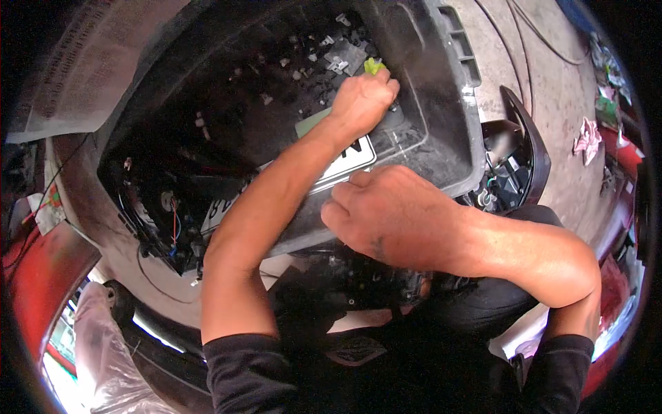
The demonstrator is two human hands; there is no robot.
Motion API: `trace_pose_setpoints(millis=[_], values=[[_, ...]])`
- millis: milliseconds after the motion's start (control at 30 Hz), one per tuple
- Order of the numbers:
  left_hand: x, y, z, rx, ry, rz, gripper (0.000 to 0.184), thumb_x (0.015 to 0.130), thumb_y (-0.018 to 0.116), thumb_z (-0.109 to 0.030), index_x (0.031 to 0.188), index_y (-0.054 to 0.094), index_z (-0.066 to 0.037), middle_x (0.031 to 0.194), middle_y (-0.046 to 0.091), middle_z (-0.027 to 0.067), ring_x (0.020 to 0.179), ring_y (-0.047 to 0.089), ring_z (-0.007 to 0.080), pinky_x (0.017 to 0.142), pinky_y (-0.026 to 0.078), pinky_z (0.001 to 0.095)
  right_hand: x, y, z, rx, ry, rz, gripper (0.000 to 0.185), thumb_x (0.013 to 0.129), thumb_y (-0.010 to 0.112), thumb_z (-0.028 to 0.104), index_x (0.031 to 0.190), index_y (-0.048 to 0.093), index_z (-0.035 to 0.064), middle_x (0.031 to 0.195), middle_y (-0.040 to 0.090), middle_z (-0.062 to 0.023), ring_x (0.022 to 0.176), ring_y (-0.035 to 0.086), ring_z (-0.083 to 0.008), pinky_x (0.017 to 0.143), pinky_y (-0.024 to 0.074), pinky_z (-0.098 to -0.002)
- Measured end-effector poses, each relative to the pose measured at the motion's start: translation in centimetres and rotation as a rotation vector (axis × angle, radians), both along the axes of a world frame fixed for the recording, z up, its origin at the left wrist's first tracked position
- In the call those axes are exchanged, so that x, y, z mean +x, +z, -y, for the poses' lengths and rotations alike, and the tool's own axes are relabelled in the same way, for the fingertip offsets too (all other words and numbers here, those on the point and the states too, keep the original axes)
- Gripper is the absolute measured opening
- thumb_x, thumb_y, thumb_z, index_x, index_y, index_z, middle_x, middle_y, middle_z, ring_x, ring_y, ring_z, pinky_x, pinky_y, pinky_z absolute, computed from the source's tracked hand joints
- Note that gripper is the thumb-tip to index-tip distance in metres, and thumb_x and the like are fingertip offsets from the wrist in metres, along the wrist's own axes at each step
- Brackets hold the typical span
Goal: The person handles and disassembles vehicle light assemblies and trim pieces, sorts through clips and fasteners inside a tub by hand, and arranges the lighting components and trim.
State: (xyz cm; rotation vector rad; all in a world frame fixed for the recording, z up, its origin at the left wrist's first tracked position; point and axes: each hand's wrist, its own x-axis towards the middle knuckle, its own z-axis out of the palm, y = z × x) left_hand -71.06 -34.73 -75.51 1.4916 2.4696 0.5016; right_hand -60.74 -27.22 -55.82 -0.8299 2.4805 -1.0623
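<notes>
My left hand (364,102) reaches down into a large black plastic bin (441,83), its back turned up. Its fingers are closed at a small crumpled yellow-green piece (373,66), which sticks out beyond them. Near that hand small clips and plastic bits (337,65) lie scattered on the bin floor. Beneath my left forearm is a white plate with black characters (353,156), partly covered by the arm. My right hand (389,215) is curled into a fist in front of the bin's near wall. Whatever its fingers might hold is hidden.
A pale green flat piece (312,122) lies beside the plate. Right of the bin is a black housing with wires (507,162). Cables (524,55) run across the floor, and a pink-striped cloth (587,141) lies there. Red panels (52,283) stand at left. A printed sheet (76,76) hangs upper left.
</notes>
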Motion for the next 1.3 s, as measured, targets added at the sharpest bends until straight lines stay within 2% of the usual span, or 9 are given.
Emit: trace_pose_setpoints(millis=[100,200,300,333,433,567,867,1067,1300], values=[[-0.5,0.4,0.5,0.055,0.096,0.118,0.014,0.09,0.065,-0.014,0.096,0.068,-0.001,0.1,0.07,0.0178,0.089,0.071,0.04,0.077,0.058,0.0489,0.0,0.1,-0.1,-0.004,-0.002,-0.013,0.018,0.091,0.061,0.014,0.084,0.07,-0.0003,0.081,0.071,-0.0179,0.076,0.074,-0.0335,0.065,0.0593,-0.0449],[-1.6,0.8,2.3,0.331,0.205,0.248,0.02,0.092,0.069,-0.018,0.101,0.071,0.0,0.1,0.073,0.0158,0.09,0.072,0.0342,0.079,0.056,0.0458,0.1,0.1,-0.2,-0.01,-0.001,-0.018,0.018,0.09,0.061,0.013,0.084,0.07,-0.0007,0.082,0.071,-0.0179,0.078,0.074,-0.0337,0.066,0.0594,-0.045],[-3.3,2.0,4.2,0.376,0.424,0.736,0.021,0.096,0.069,-0.019,0.104,0.074,-0.001,0.097,0.075,0.0101,0.09,0.07,0.0261,0.082,0.054,0.0427,0.1,0.1,-0.4,-0.009,0.008,-0.02,0.017,0.089,0.061,0.013,0.086,0.07,-0.0009,0.083,0.071,-0.0178,0.079,0.074,-0.0337,0.067,0.0595,-0.045],[-3.8,2.5,4.8,0.318,0.504,0.826,0.02,0.1,0.067,-0.019,0.107,0.071,-0.001,0.097,0.073,0.0063,0.084,0.068,0.0185,0.075,0.055,0.0371,-0.1,0.2,-0.5,-0.008,0.018,-0.015,0.017,0.089,0.061,0.013,0.086,0.07,-0.001,0.083,0.071,-0.0179,0.079,0.074,-0.0337,0.068,0.0596,-0.0449],[-4.7,2.2,6.7,0.45,0.663,1.383,0.017,0.102,0.065,-0.016,0.108,0.067,0.0,0.09,0.07,0.0086,0.073,0.067,0.0138,0.062,0.055,0.0297,-0.2,0.3,-0.4,0.001,0.026,0.005,0.016,0.089,0.062,0.012,0.087,0.07,-0.0011,0.083,0.072,-0.0181,0.079,0.074,-0.0339,0.068,0.0597,-0.0447],[-4.7,2.8,8.0,0.485,0.612,1.628,0.019,0.106,0.06,-0.017,0.118,0.059,-0.002,0.102,0.07,0.0123,0.08,0.07,0.0175,0.071,0.061,0.0325,-0.3,0.4,-0.3,0.033,0.043,0.0,0.015,0.087,0.062,0.011,0.087,0.07,-0.0012,0.084,0.072,-0.0187,0.079,0.074,-0.0341,0.069,0.06,-0.045],[-4.6,3.3,8.7,0.703,0.499,1.844,0.019,0.104,0.056,-0.011,0.118,0.057,0.001,0.105,0.07,0.0206,0.082,0.073,0.0278,0.076,0.065,0.0405,-0.5,0.3,-0.3,0.036,0.038,0.006,0.014,0.086,0.063,0.01,0.086,0.07,-0.0014,0.084,0.072,-0.0187,0.079,0.075,-0.0347,0.068,0.0606,-0.0459],[-4.3,3.8,8.6,0.687,0.559,1.804,0.014,0.101,0.057,-0.008,0.111,0.06,0.002,0.106,0.07,0.0226,0.092,0.076,0.0326,0.086,0.066,0.0436,-0.3,0.1,-0.3,0.029,0.021,-0.005,0.013,0.085,0.063,0.01,0.085,0.07,-0.0013,0.083,0.072,-0.0186,0.079,0.075,-0.0345,0.068,0.0606,-0.0457],[-4.5,3.6,9.0,0.639,0.653,1.711,0.029,0.102,0.057,-0.008,0.128,0.061,0.005,0.107,0.07,0.0197,0.095,0.075,0.032,0.089,0.065,0.0434,0.1,-0.2,-0.2,0.043,0.016,-0.008,0.013,0.081,0.064,0.01,0.084,0.057,0.0004,0.08,0.061,-0.0137,0.08,0.069,-0.0333,0.068,0.0573,-0.0447]])
